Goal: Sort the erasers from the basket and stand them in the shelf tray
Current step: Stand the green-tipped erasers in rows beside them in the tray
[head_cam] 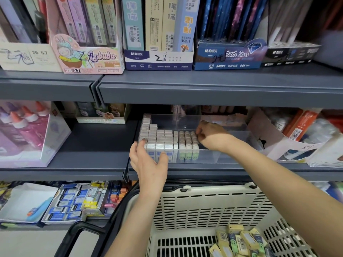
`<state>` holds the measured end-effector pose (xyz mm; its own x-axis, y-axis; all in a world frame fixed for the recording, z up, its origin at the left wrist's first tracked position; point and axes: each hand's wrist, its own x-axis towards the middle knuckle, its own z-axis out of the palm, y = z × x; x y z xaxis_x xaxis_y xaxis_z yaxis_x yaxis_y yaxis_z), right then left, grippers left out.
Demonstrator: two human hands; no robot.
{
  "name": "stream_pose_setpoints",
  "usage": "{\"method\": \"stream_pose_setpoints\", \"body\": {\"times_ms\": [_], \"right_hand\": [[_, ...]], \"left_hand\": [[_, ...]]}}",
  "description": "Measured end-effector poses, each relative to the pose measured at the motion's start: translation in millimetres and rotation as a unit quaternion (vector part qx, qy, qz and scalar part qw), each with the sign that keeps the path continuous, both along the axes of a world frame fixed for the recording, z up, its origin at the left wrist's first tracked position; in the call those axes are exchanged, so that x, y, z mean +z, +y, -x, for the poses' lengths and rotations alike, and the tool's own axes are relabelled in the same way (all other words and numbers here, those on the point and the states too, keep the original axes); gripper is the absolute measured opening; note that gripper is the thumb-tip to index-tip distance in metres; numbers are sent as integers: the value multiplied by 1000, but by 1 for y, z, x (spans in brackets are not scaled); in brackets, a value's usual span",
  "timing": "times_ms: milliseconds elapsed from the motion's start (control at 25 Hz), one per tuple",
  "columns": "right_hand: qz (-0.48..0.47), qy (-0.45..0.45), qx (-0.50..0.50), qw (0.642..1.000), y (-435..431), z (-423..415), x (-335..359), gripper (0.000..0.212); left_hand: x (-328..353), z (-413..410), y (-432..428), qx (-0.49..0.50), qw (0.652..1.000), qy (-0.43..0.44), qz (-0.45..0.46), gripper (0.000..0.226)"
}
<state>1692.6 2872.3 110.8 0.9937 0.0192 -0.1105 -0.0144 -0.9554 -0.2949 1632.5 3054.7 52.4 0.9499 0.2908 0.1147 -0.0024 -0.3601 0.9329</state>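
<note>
Fingers (198, 135) of the right hand (213, 136) are curling onto the tops of the rightmost erasers (188, 143), can't tell if they're pinching one. Left hand (148, 162) is resting open against the clear tray (222, 155) at its front corner. Erasers are standing in the tray's left half on the shelf (92, 145); loose erasers (241, 242) are lying in the basket (204, 204) below.

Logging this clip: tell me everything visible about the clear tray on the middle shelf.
The clear tray, transparent and plastic-looking with low walls and an open top, sits level on the grey middle shelf. Upright erasers fill its left part in rows, white-wrapped then green-ended; the right part looks bare. The right hand reaches inside, fingers curled at the rightmost row; the left hand lies at its front left corner.
</note>
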Motion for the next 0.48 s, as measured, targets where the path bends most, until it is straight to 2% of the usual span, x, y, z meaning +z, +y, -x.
{"method": "stream_pose_setpoints", "body": {"times_ms": [200,360,480], "right_hand": [[-21,-15,8,1000,-5,13,11,6],[-118,-99,20,988,-16,56,18,8],[-192,-127,15,973,-31,116,10,14]], "left_hand": [[0,2,1,-11,1000,3,-2,62],[1,18,-4,-30,999,15,-11,62],[0,52,-16,-69,996,-41,-40,55]]}}
